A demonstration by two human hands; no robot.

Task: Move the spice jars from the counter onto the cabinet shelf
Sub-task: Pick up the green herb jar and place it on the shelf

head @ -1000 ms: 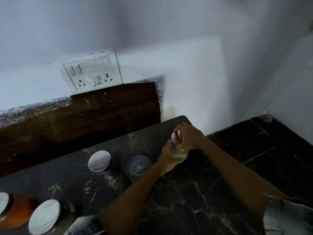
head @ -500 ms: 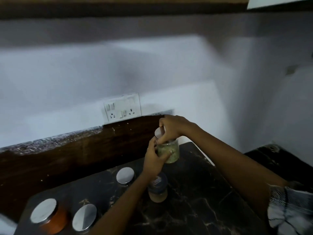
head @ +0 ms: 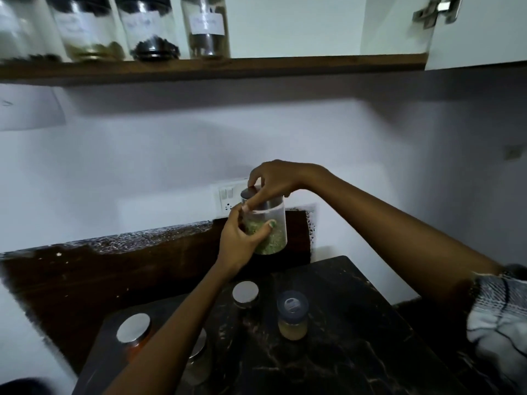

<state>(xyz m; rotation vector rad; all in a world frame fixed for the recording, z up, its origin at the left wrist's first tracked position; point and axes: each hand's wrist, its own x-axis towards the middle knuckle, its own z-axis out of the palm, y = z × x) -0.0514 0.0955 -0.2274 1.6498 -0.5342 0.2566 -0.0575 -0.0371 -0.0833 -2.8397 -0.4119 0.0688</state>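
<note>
Spice jar (head: 269, 232) with green bits inside is up in the air, above the far edge of the counter (head: 356, 337) and well below the cabinet shelf (head: 256, 67). Two hands hold it so it stays straight and does not tip. The left hand (head: 239, 243) wraps its fingers round the glass side. The right hand (head: 273, 181) pinches the silver lid (head: 256, 198) from above, maybe to keep the lid on tight.

Four more jars wait on the counter: a small jar with a blue lid (head: 292, 315) near the middle, one silver-lidded jar (head: 245, 293) by the far edge, and an orange jar (head: 133, 333) at the left edge beside another jar (head: 199, 352) half hidden by the arm. Tall labelled jars (head: 206, 27) already stand on the left part of the shelf. The right part looks free, so I think the green jar can go there.
</note>
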